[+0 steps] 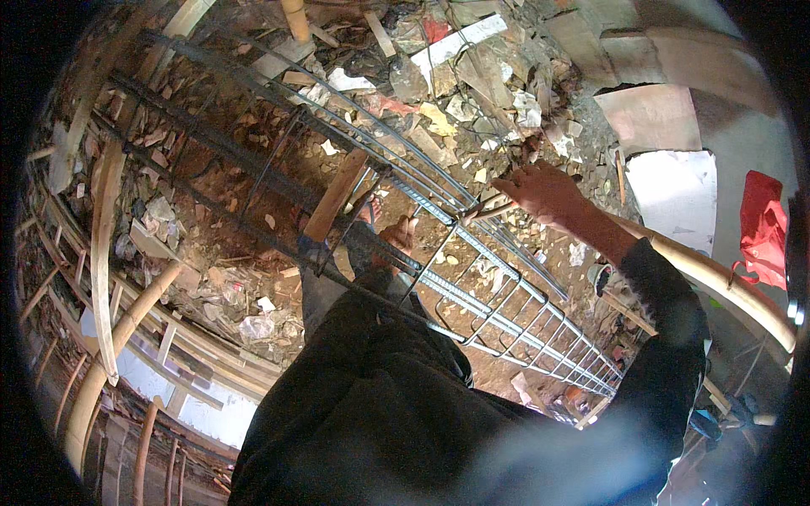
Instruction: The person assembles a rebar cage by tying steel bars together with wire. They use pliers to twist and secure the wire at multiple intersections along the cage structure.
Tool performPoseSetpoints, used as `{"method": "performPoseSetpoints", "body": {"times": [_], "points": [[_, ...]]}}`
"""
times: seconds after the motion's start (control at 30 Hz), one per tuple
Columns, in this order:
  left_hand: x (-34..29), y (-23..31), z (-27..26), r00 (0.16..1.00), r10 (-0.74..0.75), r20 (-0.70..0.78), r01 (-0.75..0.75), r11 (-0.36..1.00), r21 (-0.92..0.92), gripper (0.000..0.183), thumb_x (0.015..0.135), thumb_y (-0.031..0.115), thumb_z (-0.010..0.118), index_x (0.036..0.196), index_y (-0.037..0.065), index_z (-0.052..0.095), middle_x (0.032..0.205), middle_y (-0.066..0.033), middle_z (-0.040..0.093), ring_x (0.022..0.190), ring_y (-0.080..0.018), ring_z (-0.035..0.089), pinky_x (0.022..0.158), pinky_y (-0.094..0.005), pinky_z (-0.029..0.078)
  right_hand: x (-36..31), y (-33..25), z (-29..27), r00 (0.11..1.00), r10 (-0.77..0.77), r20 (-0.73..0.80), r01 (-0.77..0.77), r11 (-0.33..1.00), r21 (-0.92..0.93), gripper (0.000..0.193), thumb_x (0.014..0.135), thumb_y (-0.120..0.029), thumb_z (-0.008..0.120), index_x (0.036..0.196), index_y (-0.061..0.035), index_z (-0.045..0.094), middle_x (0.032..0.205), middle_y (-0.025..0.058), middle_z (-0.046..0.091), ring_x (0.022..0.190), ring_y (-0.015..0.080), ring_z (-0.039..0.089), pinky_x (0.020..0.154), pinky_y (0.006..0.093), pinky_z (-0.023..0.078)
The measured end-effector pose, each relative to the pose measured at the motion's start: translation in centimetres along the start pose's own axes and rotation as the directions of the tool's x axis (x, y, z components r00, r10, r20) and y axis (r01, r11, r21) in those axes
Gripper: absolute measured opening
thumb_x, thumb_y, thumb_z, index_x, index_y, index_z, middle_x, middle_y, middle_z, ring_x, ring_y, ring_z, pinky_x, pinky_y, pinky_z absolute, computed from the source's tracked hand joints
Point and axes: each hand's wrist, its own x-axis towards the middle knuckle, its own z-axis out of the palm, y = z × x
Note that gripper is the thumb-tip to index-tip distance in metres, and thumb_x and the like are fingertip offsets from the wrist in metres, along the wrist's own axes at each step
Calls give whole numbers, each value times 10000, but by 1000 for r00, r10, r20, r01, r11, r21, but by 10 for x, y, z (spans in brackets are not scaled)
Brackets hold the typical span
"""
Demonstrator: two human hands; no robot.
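Note:
A long rebar cage (499, 261) of ribbed steel bars and square stirrups runs diagonally from the upper left to the lower right in front of me. My right hand (540, 192) reaches over its far side, closed around the handles of pincers (488, 211). Their jaws meet a stirrup corner on the upper bar. Below that bar, within the cage, my left hand (400, 235) is closed with its fingertips together. Whatever it pinches, if anything, is too small to make out. A short wooden block (336, 196) lies across the bars left of that hand.
Rubble, paper scraps and broken boards (460, 46) litter the ground beyond the cage. Bamboo poles (709, 274) stand at the right and a bamboo and timber frame (126, 329) at the left. A red bag (762, 223) is at far right, near a white sheet (672, 198).

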Motion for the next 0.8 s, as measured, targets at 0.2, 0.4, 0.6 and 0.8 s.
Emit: {"method": "performPoseSetpoints", "body": {"times": [0.2, 0.4, 0.6, 0.8], "points": [[-7, -14, 15, 999, -12, 30, 14, 999, -51, 244, 1067, 343, 633, 959, 126, 603, 613, -122, 607, 588, -344, 667, 502, -467, 484, -15, -30, -17, 990, 37, -140, -64, 979, -195, 529, 901, -180, 748, 1403, -125, 590, 1208, 154, 689, 1092, 332, 703, 1077, 555, 468], [-5, -18, 23, 999, -25, 30, 26, 998, -57, 262, 1075, 349, 624, 949, 120, 602, 609, -142, 598, 581, -364, 655, 500, -467, 477, -15, -26, -20, 994, 27, -109, -33, 998, -57, 429, 913, -166, 738, 1322, -106, 621, 1126, 159, 686, 1023, 331, 727, 910, 518, 573], [1, 9, -4, 950, -213, 229, 206, 977, 55, 311, 1092, 367, 555, 1095, 84, 682, 936, -231, 723, 858, -447, 704, 709, -518, 536, 15, 13, 12, 997, -37, 62, 32, 996, 81, 344, 877, -352, 801, 1078, -133, 630, 933, 107, 691, 893, 346, 733, 738, 491, 606], [-10, -3, 16, 1000, -23, 2, 23, 994, 110, 206, 1051, 295, 661, 983, 114, 590, 628, -131, 616, 578, -345, 651, 488, -481, 465, 48, 34, 73, 965, -244, -94, 260, 937, 235, 278, 948, -377, 734, 1039, -133, 637, 916, 119, 692, 872, 362, 736, 745, 503, 593]]}}
